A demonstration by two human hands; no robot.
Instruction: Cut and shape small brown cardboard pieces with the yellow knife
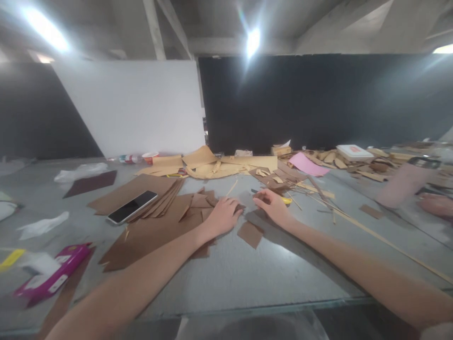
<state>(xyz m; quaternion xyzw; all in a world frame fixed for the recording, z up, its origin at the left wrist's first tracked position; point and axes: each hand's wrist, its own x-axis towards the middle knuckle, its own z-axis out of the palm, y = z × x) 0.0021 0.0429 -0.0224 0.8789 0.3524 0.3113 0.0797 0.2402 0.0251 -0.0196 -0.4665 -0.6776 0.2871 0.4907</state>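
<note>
Grey table (pixel 226 288): left hand (pixel 223 215) beside brown sheets (pixel 152 241); white box (pixel 354 152), contents hidden.

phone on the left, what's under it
The phone lies on brown sheets, visible along both its long sides; whatever is directly beneath is covered and can't be seen.

Left forearm (pixel 141 279): bare, stretched forward and inward.
Left hand (pixel 222 217): palm down, fingers bent.
Right forearm (pixel 354 262): bare, also slanted inward.
Right hand (pixel 273 208): fingers curled toward thumb, near the left hand but apart.
</note>
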